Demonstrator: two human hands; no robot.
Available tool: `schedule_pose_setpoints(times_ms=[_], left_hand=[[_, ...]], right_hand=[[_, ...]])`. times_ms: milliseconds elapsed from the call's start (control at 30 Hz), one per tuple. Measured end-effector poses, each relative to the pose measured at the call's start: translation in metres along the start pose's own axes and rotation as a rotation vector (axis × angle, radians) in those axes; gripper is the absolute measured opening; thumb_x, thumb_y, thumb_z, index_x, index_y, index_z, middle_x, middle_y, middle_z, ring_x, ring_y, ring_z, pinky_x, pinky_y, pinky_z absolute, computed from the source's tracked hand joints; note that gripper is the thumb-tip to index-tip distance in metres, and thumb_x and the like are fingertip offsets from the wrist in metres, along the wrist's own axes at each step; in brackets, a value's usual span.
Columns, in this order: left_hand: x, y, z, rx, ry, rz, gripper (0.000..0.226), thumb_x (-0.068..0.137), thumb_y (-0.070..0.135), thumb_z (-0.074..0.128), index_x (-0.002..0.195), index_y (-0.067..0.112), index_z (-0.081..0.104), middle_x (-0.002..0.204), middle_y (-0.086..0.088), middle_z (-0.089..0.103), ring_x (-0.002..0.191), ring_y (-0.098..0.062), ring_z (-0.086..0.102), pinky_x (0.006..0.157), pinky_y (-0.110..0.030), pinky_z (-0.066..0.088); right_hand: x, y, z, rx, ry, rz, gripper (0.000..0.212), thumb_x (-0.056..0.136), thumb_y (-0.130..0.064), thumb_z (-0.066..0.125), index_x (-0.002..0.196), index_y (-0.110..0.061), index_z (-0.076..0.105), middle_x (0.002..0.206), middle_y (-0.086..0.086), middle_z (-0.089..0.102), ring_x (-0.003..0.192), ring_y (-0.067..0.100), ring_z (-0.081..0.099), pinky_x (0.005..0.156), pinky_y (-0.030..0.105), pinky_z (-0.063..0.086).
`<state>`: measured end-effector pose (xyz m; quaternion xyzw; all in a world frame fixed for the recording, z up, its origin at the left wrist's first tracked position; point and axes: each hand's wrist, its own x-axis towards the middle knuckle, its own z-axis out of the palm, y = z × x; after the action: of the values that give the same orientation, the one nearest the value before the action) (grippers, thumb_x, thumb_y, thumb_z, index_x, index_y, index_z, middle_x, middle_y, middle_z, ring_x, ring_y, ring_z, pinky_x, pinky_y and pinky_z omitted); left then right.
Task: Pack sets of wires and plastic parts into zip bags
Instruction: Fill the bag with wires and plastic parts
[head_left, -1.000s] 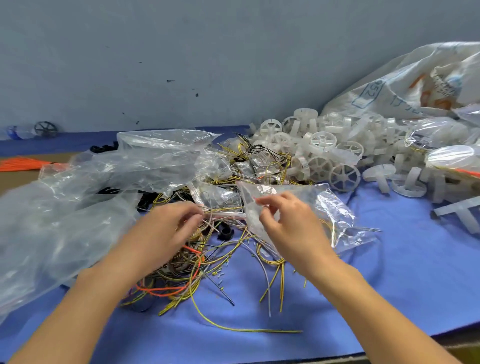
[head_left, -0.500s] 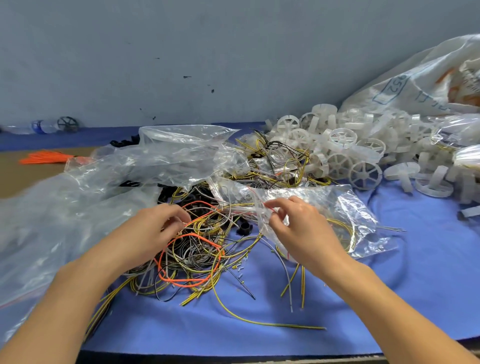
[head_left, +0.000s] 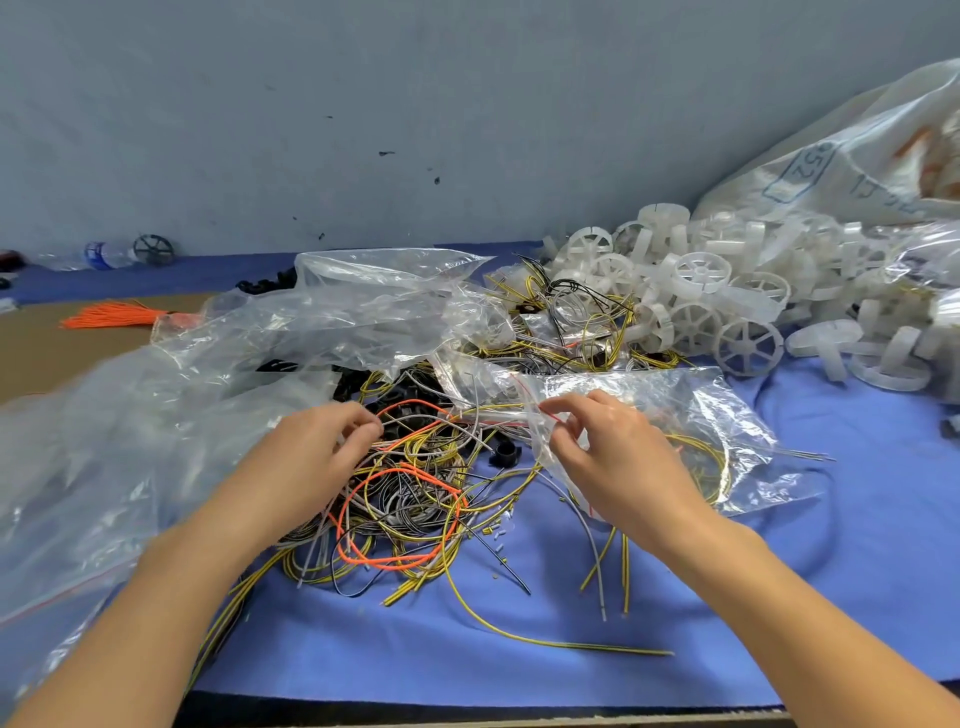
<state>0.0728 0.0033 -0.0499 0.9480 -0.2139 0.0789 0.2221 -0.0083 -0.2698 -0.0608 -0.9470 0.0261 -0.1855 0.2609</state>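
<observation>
Seen from the head camera, a desk (head_left: 831, 571) under a blue cover stands against a grey-blue wall (head_left: 363, 104). In the middle of it lies a loose tangle of wires (head_left: 415, 493), yellow-and-black, grey and black, with an orange wire (head_left: 395, 561) looped through its near part.

The left hand (head_left: 311, 462) rests on the left edge of this tangle. Its fingers (head_left: 363, 431) are curled close together and pinch a few strands at the far left of the heap.

The right hand (head_left: 618, 462) is just right of the tangle. Its thumb and forefinger are narrowed onto the open mouth of a clear zip bag (head_left: 675, 410), holding the plastic edge by its red seal line. The bag lies flat on the cover and runs off to the right of the hand. Yellow wire coils (head_left: 711, 457) show through it, and thin wire ends stick out at its right side.

A small black plastic part (head_left: 504, 454) sits between the two hands, touching the wires. Far right of the tangle is a heap of white plastic wheels (head_left: 701, 291), and behind it a large white sack (head_left: 857, 156) leans on the wall.

Crumpled clear plastic sheets (head_left: 337, 322) cover the left side of the desk, overlapping the far edge of the wires. An orange bundle (head_left: 114, 314) lies far left on a brown surface, with a plastic bottle (head_left: 98, 254) beyond it by the wall.
</observation>
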Motion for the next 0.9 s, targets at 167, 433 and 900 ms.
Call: schedule_pose_setpoints(times_ms=[167,433,900], left_hand=[[0.025,0.009,0.016,0.040,0.048,-0.032,0.026,0.102,0.027,0.044,0.120,0.023,0.063,0.110,0.004,0.063,0.091,-0.011,0.055,0.078,-0.029,0.045],[0.063,0.062,0.029,-0.235,0.010,0.151,0.025,0.101,0.025,0.047,0.117,0.034,0.064,0.106,0.023,0.064,0.081,0.010,0.060,0.064,-0.006,0.043],[0.194,0.156,0.105,0.153,-0.327,0.200,0.035,0.100,0.012,0.038,0.131,0.017,0.055,0.131,-0.005,0.060,0.114,-0.023,0.057,0.093,-0.035,0.047]], right_hand=[[0.002,-0.001,-0.002,0.009,0.012,0.011,0.027,0.098,-0.032,0.046,0.121,-0.035,0.061,0.093,-0.013,0.050,0.087,0.012,0.052,0.071,0.034,0.042],[0.015,0.021,-0.030,0.028,0.181,0.255,0.030,0.094,-0.026,0.048,0.116,-0.026,0.068,0.116,0.001,0.065,0.104,0.025,0.060,0.083,0.036,0.047],[0.030,0.061,-0.085,0.188,0.205,0.473,0.020,0.089,-0.030,0.053,0.079,-0.026,0.070,0.066,-0.002,0.067,0.074,0.025,0.067,0.069,0.034,0.053]])
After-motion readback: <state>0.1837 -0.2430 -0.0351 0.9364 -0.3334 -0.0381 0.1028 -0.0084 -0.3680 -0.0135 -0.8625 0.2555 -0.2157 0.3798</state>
